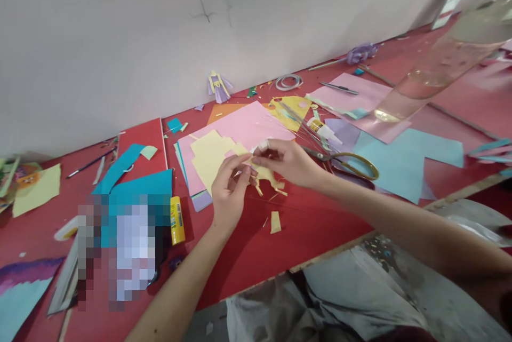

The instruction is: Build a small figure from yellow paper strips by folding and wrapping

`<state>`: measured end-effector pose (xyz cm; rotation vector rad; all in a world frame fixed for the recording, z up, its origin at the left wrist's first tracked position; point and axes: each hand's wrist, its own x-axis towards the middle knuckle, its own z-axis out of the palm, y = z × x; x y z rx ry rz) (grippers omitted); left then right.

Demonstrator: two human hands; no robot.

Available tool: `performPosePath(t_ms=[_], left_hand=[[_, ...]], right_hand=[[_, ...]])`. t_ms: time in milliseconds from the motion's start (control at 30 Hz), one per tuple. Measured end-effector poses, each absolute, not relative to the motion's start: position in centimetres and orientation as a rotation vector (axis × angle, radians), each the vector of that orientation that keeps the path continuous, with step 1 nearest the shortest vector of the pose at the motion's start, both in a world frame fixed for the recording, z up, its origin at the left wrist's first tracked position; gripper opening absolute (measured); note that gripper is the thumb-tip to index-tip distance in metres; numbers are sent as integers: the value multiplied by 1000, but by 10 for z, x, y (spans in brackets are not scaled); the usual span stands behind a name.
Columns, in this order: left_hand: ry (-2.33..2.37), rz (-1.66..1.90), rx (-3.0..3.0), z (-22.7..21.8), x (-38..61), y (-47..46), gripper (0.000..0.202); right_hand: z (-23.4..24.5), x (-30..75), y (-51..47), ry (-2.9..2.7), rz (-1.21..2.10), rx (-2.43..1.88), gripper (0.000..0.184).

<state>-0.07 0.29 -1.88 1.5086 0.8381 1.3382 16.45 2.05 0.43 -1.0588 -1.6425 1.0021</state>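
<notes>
My left hand (231, 187) and my right hand (286, 160) meet over the near part of the red table, fingertips close together in a pinch. Between and just under them is a small cut piece of pale yellow paper (266, 174) with thin strips sticking out below; the fingers partly hide it, and exactly where each one grips it is hard to see. Behind the left hand a larger pale yellow sheet (211, 158) lies on a pink sheet (250, 120). A small pale yellow scrap (276, 222) rests on the table below the hands.
Scissors (352, 165) with yellow-green handles lie beside my right wrist, near a white glue bottle (325, 131). A yellow glue stick (177, 220) is left of my left hand. A clear bottle (432, 70) of liquid stands at right. A paper doll figure (218, 87) leans by the wall.
</notes>
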Motion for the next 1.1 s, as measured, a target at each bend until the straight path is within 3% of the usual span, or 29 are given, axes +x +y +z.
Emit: performPosePath(t_ms=[167, 333, 467, 1100], left_hand=[[1061, 1196, 1859, -24, -6, 14, 16], [1240, 775, 2275, -34, -5, 16, 32], [1253, 660, 2427, -35, 2, 10, 39], [1287, 775, 1818, -36, 0, 8, 26]], right_hand=[[2, 180, 45, -1353, 1089, -966, 19], [-13, 189, 43, -1185, 1250, -947, 18], [-21, 189, 40, -1296, 1325, -937, 19], [-19, 183, 28, -1565, 1352, -909, 12]])
